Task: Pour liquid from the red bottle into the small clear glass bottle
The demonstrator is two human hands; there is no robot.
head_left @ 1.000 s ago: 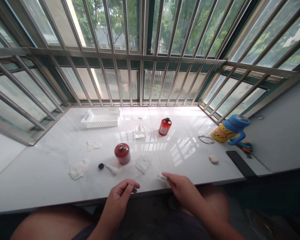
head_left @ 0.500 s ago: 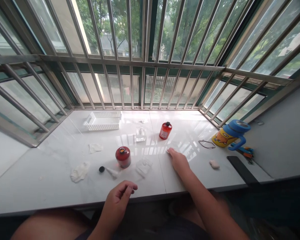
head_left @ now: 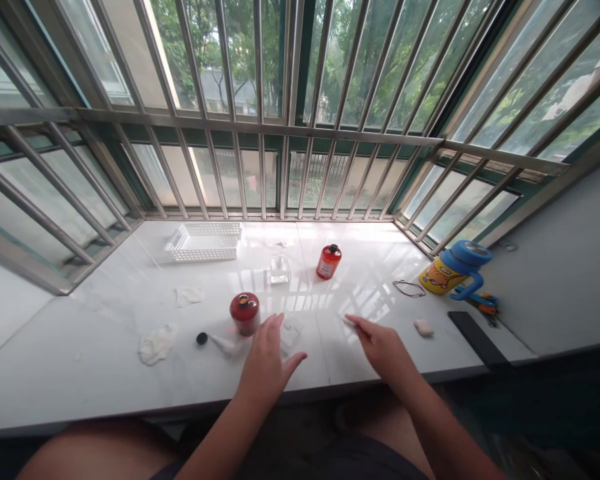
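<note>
My left hand point(head_left: 266, 363) is open, fingers stretched forward and thumb apart. It reaches just right of a dark red round bottle point(head_left: 245, 315) with an uncapped neck, and partly covers a crumpled clear plastic wrapper point(head_left: 291, 332). My right hand point(head_left: 380, 343) is closed in a pinch on a small white piece point(head_left: 349, 321), perhaps tissue, low over the tabletop. A black cap point(head_left: 202, 339) lies left of the dark bottle, next to a whitish translucent piece point(head_left: 225, 345). Further back stands a smaller red bottle point(head_left: 329, 262) with a black top and a label.
On the white tabletop point(head_left: 105, 320) are crumpled tissues point(head_left: 157, 344), a white basket point(head_left: 205, 243), a clear glass block or jar point(head_left: 281, 270), a thin loop point(head_left: 409, 288), a small pinkish lump point(head_left: 423, 327), a black phone point(head_left: 473, 337) and a yellow-blue mug point(head_left: 453, 268). Metal bars point(head_left: 260, 127) line the window behind.
My left hand has moved forward and right from the table's front edge, its fingers opening out. My right hand has drawn back slightly toward me with the white piece.
</note>
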